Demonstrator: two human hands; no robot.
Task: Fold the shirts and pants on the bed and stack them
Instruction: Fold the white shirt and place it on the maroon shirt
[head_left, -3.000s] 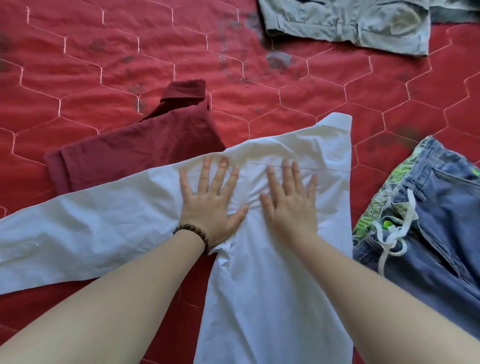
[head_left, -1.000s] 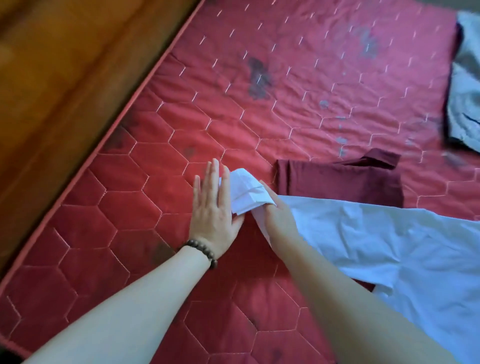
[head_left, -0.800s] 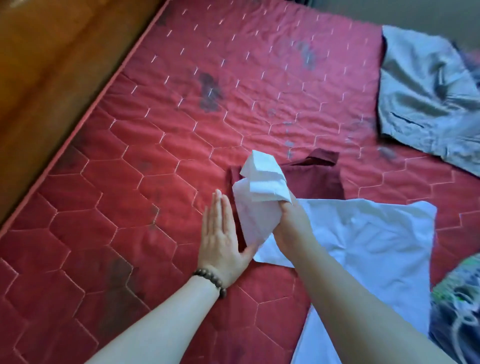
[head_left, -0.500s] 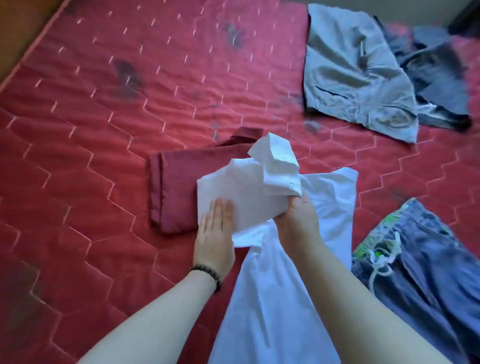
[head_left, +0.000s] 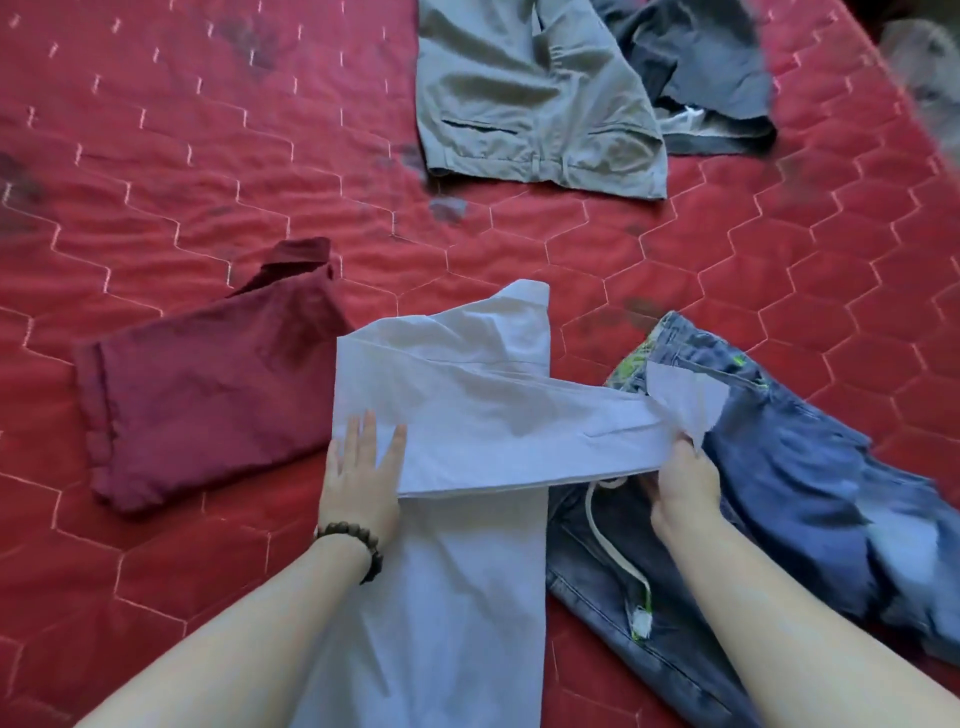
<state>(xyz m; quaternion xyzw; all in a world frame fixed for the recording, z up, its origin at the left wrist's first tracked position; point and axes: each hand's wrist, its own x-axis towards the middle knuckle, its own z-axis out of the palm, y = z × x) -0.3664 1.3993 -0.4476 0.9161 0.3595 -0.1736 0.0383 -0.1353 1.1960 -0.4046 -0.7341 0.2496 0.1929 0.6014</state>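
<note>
Pinching the cuff end, the right hand (head_left: 683, 488) holds the white shirt (head_left: 457, 519) sleeve over the jeans (head_left: 810, 493); the fold edge is pressed by the flat, open left hand (head_left: 361, 475). Half a second earlier the sleeve was bunched up, now drawn across the shirt body.

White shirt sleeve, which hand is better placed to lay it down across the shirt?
Right. The right hand already pinches the sleeve's cuff, while the left hand lies flat, pinning the white shirt.
</note>
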